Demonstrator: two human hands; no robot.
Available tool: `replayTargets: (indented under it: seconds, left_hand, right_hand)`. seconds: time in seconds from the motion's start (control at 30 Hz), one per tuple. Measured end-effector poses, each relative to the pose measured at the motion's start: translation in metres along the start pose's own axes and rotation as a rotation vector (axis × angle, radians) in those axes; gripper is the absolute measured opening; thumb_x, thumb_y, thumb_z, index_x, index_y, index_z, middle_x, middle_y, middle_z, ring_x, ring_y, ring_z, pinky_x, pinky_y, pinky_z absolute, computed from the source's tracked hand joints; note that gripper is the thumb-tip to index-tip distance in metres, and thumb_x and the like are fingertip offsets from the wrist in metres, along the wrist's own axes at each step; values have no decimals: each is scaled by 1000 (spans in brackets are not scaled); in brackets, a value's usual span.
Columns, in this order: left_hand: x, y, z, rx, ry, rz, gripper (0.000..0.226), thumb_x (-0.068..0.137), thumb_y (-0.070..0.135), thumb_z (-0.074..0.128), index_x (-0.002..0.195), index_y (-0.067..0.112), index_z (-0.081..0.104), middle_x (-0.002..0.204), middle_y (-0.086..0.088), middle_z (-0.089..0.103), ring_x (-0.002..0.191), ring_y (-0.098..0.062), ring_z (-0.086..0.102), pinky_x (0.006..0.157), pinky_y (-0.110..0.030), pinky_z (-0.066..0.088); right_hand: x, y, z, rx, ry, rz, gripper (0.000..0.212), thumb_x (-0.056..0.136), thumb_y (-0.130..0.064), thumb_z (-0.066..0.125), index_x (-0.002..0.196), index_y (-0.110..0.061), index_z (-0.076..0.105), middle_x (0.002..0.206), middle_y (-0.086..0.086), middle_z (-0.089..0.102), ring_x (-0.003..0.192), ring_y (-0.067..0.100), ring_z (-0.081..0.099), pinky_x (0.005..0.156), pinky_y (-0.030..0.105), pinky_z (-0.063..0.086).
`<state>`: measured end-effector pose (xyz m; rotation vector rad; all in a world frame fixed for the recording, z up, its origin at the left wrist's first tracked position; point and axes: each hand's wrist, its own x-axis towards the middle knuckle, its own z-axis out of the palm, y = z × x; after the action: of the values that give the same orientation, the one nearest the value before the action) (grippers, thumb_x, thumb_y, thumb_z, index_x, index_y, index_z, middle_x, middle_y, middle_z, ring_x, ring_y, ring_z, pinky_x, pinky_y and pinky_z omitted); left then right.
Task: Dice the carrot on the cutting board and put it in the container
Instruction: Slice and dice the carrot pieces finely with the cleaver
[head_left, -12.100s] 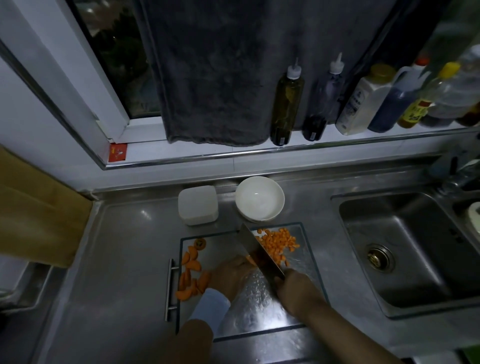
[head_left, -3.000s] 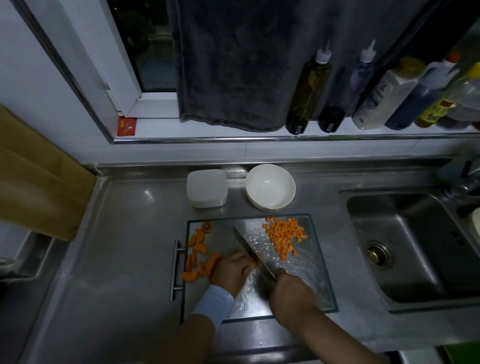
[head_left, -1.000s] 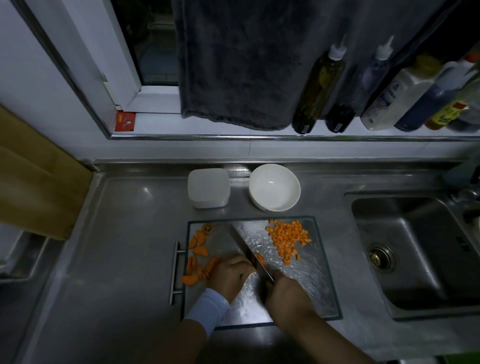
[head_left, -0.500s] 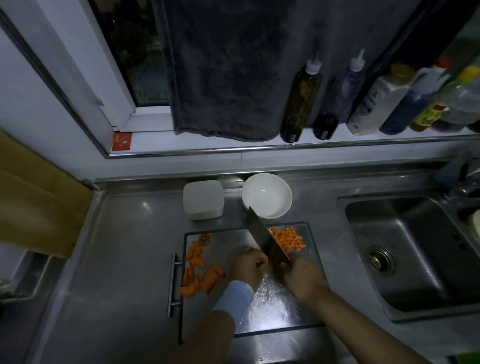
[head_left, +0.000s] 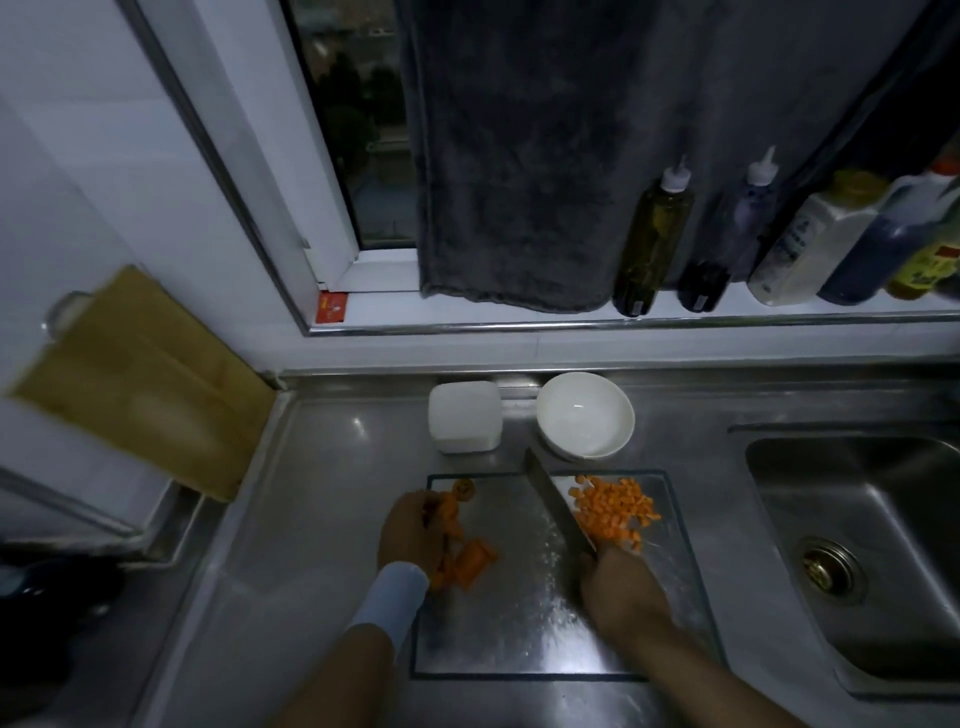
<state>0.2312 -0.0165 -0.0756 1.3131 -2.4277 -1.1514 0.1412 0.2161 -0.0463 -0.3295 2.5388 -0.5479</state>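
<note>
The left hand (head_left: 410, 532) is lying palm down with knuckles up, its fingers curling round the carrot pieces (head_left: 470, 564) beneath it. A pale blue cuff (head_left: 392, 603) is covering the left wrist, and the forearm is running down to the lower edge. The right hand (head_left: 621, 587) is gripping the knife (head_left: 558, 509) by its handle, fingers wrapping it, with the bare right forearm extending down and to the right.

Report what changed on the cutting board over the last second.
The left hand left the knife's side, moved left and now grips the uncut carrot pieces. The right hand swept the knife right against the diced pile. Bowl and white container stayed put.
</note>
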Motion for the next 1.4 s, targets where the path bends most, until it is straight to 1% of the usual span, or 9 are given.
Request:
replayTargets:
  seconds: [0.13, 0.3, 0.47, 0.57, 0.83, 0.93, 1.03, 1.17, 1.4]
  left_hand:
    - [8, -12, -12, 114, -8, 19, 31, 92, 7, 50, 115, 21, 65, 110, 0, 59, 90, -12, 52, 77, -17, 37]
    - [26, -15, -11, 278, -164, 28, 28, 95, 24, 50, 120, 21, 62, 122, -4, 51, 108, -21, 53, 87, -22, 40]
    - [44, -23, -6, 358, -202, 23, 18, 85, 22, 59, 97, 10, 65, 106, -5, 58, 78, -14, 55, 72, -23, 49]
    - [46, -21, -8, 368, -229, 23, 17, 86, 18, 60, 100, 15, 69, 108, 3, 56, 90, -17, 60, 77, -23, 51]
    - [31, -21, -9, -57, -207, -45, 19, 87, 18, 55, 77, 25, 69, 71, 4, 67, 57, -7, 58, 51, -17, 47]
    - [23, -7, -4, -258, -212, -3, 13, 89, 12, 60, 82, 11, 71, 73, 0, 66, 62, -11, 58, 55, -14, 49]
    - [16, 12, 10, -195, -398, 155, 6, 84, -2, 63, 83, 0, 68, 80, -1, 58, 64, -7, 56, 59, -16, 51]
    - [14, 21, 39, 130, -520, 300, 11, 84, 22, 65, 84, 30, 72, 83, 13, 66, 78, -11, 63, 67, -16, 48]
    - [21, 25, 33, 152, -274, 377, 11, 83, 16, 57, 87, 21, 66, 98, 4, 57, 96, -17, 55, 85, -26, 44]
  right_hand:
    - [1, -6, -1, 29, 18, 1, 29, 99, -34, 44, 107, -12, 61, 112, 13, 68, 106, 31, 63, 87, 36, 49]
    - [1, -25, 16, 48, 5, -32, 28, 99, -35, 45, 110, -15, 62, 113, 11, 68, 106, 30, 63, 85, 33, 48]
    - [5, -31, 28, 21, -7, 23, 27, 99, -27, 48, 115, -9, 60, 115, 13, 68, 108, 29, 64, 87, 33, 51]
    - [9, -33, 30, -22, -24, 43, 26, 97, -23, 50, 116, -8, 59, 117, 13, 67, 111, 28, 62, 90, 31, 49]
    - [5, -38, 35, 0, 7, 60, 31, 99, -35, 45, 115, -12, 60, 115, 11, 67, 111, 29, 62, 92, 35, 49]
    - [5, -40, 35, -15, 16, 59, 33, 99, -36, 45, 114, -11, 60, 115, 11, 68, 110, 28, 63, 92, 34, 50]
    - [5, -42, 33, -17, 15, 75, 31, 98, -35, 48, 113, -11, 61, 114, 12, 68, 110, 29, 63, 91, 34, 50]
    - [5, -42, 31, -46, 16, 95, 29, 98, -34, 48, 111, -11, 59, 116, 14, 67, 112, 30, 62, 89, 33, 48]
    - [11, -34, 26, -10, -9, 78, 31, 94, -37, 51, 112, -13, 62, 114, 12, 68, 110, 30, 63, 88, 33, 50]
